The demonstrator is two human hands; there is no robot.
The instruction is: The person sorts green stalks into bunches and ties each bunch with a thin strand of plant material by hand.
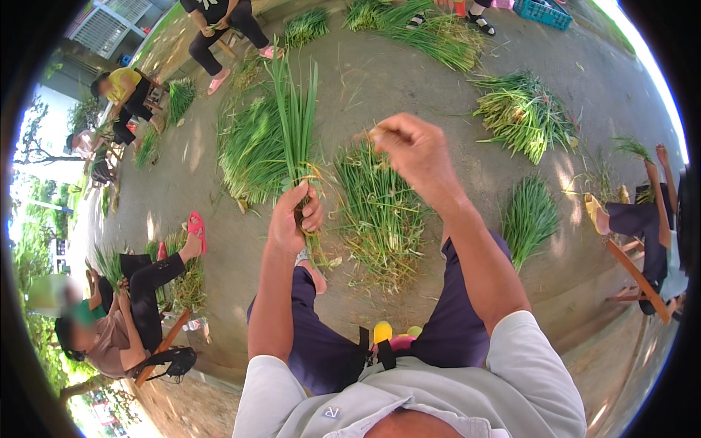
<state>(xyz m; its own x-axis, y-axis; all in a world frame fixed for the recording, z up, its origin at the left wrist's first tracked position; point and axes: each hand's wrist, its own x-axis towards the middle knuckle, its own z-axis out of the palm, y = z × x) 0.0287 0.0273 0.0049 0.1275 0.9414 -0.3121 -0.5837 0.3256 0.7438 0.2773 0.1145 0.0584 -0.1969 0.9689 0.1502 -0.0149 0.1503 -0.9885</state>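
Note:
My left hand (pixel 292 219) is wrapped round the lower stems of a bunch of long green chives (pixel 295 120), which stands upright with its leaf tips pointing away from me. Yellowed, wilted strands hang about the stems at that hand. To the right, raised over the ground, my right hand (pixel 420 155) has its thumb and fingertips pinched together. A small pale bit shows at the fingertips, too small to name. Below that hand lies a heap of chives (pixel 381 212) mixed with yellow scraps. Left of it, behind the held bunch, spreads a greener chive pile (pixel 252 157).
More chive piles lie at the right (pixel 531 219), far right (pixel 522 113) and far side (pixel 438 40). Seated people handle chives at the left (pixel 139 314), right (pixel 650 212) and far left. A blue crate (pixel 544 13) stands at the back. A plastic bottle (pixel 194 324) lies left.

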